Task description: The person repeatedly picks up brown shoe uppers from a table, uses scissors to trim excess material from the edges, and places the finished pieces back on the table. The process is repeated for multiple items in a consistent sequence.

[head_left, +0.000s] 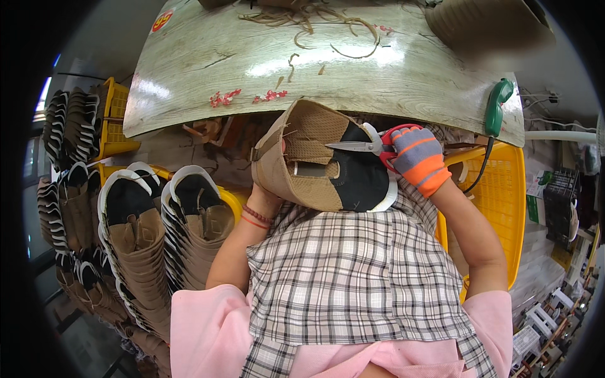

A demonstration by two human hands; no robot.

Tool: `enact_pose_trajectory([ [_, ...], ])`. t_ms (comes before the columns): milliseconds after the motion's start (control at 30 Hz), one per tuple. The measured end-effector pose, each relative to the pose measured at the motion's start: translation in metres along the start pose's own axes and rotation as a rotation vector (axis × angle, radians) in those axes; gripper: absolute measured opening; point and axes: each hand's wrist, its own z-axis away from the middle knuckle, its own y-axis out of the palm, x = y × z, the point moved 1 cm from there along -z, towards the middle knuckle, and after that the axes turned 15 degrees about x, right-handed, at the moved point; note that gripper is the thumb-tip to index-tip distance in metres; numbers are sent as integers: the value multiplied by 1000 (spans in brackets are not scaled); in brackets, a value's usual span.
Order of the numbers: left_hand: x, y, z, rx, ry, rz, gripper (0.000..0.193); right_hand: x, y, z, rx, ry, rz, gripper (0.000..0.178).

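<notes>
A tan boot upper (315, 189) with a black inner lining and a white edge is held over my lap, its open side facing up. My left hand (267, 196) grips it at its left side; most of those fingers are hidden behind the material. My right hand (418, 157), in a grey and orange glove, is closed around red-handled scissors (354, 146). The blades point left across the black lining, their tip near the tan part, and look nearly closed.
Ahead is a wood-patterned table (189, 75) with trimmed strips (309, 19) and a green corded tool (499, 104) at its right edge. Stacked boot uppers (135, 239) stand on my left. Yellow baskets (504, 201) are on both sides.
</notes>
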Motion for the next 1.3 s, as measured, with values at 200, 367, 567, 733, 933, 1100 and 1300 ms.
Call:
enact_pose_trajectory([
  [200, 0, 1, -2, -57, -3, 121, 60, 5, -10, 5, -45, -36, -129, 29],
  [367, 2, -3, 1, -46, 2, 61, 58, 6, -4, -3, -15, -25, -70, 29],
  [567, 2, -9, 1, 77, -18, 17, 53, 3, -3, 5, 32, 33, -69, 28],
  [733, 6, -15, 3, -35, 0, 29, 53, 6, -19, 11, -101, 19, -187, 26],
  [933, 6, -10, 2, -115, -7, 158, 59, 11, -18, 5, 15, 20, -96, 27],
  [1100, 2, -14, 2, -74, 47, -77, 58, 11, -20, 12, -7, 71, -188, 28],
  [1300, 1, -48, 9, -204, 21, -621, 53, 26, -36, 22, -58, 212, -314, 33],
])
